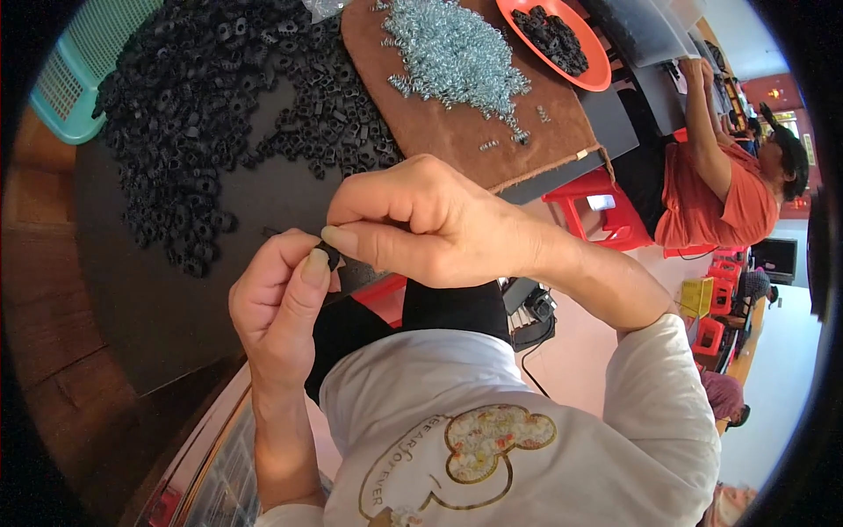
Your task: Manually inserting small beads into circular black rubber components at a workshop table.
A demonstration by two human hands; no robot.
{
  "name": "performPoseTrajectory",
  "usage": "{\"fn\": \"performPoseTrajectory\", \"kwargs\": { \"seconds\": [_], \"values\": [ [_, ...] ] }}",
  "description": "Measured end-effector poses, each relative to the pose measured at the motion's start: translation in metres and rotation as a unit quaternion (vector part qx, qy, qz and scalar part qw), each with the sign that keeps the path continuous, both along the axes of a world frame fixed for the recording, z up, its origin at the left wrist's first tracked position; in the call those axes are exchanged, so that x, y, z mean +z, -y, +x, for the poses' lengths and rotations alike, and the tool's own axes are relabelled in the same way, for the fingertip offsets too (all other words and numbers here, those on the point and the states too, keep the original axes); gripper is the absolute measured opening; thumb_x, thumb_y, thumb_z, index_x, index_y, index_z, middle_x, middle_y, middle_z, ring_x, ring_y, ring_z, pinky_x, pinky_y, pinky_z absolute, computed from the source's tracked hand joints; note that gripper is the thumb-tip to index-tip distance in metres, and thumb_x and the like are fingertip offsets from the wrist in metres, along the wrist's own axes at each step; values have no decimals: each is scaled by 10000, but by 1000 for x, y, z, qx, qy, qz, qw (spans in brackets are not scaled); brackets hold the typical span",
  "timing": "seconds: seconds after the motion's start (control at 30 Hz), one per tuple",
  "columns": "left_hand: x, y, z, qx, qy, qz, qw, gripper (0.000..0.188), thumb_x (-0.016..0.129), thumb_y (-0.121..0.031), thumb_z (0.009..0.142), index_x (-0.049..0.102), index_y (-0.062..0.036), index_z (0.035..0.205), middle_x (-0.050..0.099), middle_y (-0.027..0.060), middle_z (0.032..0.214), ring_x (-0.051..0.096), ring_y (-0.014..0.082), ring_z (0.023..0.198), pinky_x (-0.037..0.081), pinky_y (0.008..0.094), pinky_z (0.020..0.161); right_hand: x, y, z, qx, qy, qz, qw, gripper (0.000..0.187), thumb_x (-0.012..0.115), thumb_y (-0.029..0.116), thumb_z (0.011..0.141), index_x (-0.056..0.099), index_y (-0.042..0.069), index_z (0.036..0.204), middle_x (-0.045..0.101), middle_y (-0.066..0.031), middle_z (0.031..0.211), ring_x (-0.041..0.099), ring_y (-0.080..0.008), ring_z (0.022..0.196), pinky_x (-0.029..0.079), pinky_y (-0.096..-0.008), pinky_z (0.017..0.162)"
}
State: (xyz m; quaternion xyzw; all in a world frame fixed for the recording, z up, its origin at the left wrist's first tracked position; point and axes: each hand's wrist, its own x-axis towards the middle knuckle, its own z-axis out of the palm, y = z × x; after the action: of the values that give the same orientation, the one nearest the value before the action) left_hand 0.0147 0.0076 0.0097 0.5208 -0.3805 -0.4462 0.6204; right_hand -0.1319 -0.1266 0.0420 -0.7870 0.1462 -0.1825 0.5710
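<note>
My left hand point(283, 294) pinches a small black plastic part point(330, 256) between thumb and fingers, just above the front edge of the dark table. Against that part, my right hand point(413, 224) comes in with thumb and forefinger pressed together; whatever lies between those fingertips is hidden. Beyond my hands a large heap of black plastic pieces with holes point(189, 123) spreads over the table. To its right, a pile of small silvery coil springs point(452, 57) rests on a brown board point(474, 158), with a few springs lying loose near it.
An orange plate point(595, 79) of black pieces sits at the far right, and a green plastic basket point(77, 105) at the far left. Another person in an orange shirt point(711, 193) works on the right near red stools point(597, 211). Dark table surface point(167, 325) shows at left.
</note>
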Motion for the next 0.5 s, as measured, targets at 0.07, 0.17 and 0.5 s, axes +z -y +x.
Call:
{"fn": "performPoseTrajectory", "kwargs": {
  "seconds": [0.07,0.17,0.5],
  "values": [
    [0,0,0,-5,4,-1,1000,158,576,-118,971,602,25,908,549,5,780,474,69,704,386,205,647,2,-2,-1,2,-15,7,1000,200,588,142,907,597,-29,804,588,-193,639,636,-324,613,476,-408,565],
    [-1,-1,-1,6,12,6,1000,154,576,-114,971,601,25,911,547,6,780,469,67,703,380,204,644,-1,-5,-1,0,-30,-1,1000,202,576,124,908,580,-33,781,582,-202,627,630,-362,598,477,-430,556],
    [-5,-2,-2,34,11,12,999,149,575,-110,970,605,29,926,557,7,797,474,62,717,376,196,650,-13,-8,4,0,84,-149,985,91,611,34,886,604,-49,920,560,-167,708,595,-343,637,458,-412,553]
  ]
}}
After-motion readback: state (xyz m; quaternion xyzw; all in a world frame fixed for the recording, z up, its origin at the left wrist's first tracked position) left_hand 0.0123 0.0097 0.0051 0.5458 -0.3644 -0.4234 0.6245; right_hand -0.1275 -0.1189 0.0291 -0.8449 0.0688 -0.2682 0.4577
